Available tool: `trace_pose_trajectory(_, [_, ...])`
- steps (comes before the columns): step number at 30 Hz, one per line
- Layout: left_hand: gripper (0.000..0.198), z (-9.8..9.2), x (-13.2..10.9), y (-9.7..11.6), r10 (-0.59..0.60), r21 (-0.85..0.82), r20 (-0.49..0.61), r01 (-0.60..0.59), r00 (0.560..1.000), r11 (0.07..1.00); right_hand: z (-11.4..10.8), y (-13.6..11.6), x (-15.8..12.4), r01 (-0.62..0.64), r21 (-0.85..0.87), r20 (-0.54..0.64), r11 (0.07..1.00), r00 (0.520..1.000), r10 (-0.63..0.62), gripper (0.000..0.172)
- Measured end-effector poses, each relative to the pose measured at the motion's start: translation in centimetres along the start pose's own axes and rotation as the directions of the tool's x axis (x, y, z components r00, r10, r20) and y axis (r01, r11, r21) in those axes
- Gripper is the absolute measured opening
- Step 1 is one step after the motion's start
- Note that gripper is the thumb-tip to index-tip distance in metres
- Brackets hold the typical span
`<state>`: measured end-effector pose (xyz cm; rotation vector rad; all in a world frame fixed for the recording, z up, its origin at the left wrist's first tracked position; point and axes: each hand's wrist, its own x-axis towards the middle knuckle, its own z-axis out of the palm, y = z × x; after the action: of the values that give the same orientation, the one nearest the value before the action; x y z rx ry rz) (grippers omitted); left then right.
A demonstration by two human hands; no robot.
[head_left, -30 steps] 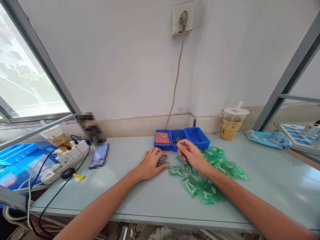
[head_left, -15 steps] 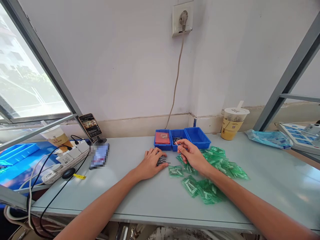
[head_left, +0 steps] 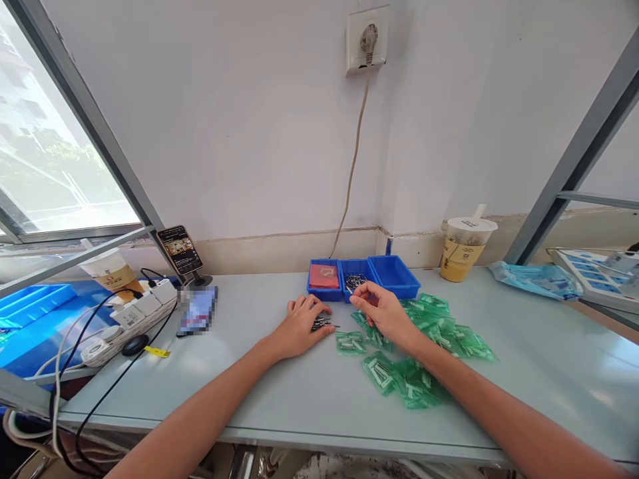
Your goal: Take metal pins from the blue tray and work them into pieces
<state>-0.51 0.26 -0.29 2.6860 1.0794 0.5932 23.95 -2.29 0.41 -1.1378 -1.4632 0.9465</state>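
Resting flat w/ fingers spread, the left hand (head_left: 298, 328) covered a small pile of metal pins (head_left: 322, 324) on the table (head_left: 279, 392), pins' long axes running approx. left-right, while the right hand (head_left: 382, 311), just right of them, pinched one pin.

Both forearms are bare, with no sleeves in sight. The left hand (head_left: 299, 326) and right hand (head_left: 382, 311) wear no gloves.

Three blue bins (head_left: 363, 278), two lidded drink cups (head_left: 466, 245), one phone (head_left: 179, 249) on a stand, and many green packets (head_left: 424, 332), too heaped to count.
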Motion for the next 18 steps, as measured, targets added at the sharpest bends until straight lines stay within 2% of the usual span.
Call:
trace_pose_trajectory(7, [0.033,-0.06,-0.01,0.06,-0.007,-0.019,0.012,0.008,1.0,1.0,-0.07,-0.18,-0.12,0.109,-0.191,-0.04,0.976,0.992,-0.118,0.027])
trace_pose_trajectory(14, [0.034,-0.02,0.03,0.04,0.002,-0.031,0.009,-0.002,1.0,1.0,0.25,-0.04,-0.14,-0.009,0.034,0.091,0.999,0.996,0.006,0.034])
trace_pose_trajectory(18, [0.031,-0.19,0.07,0.13,-0.002,-0.053,0.025,0.003,1.0,0.999,0.28,-0.42,-0.33,-0.086,0.125,0.096,0.988,0.993,0.075,0.04])
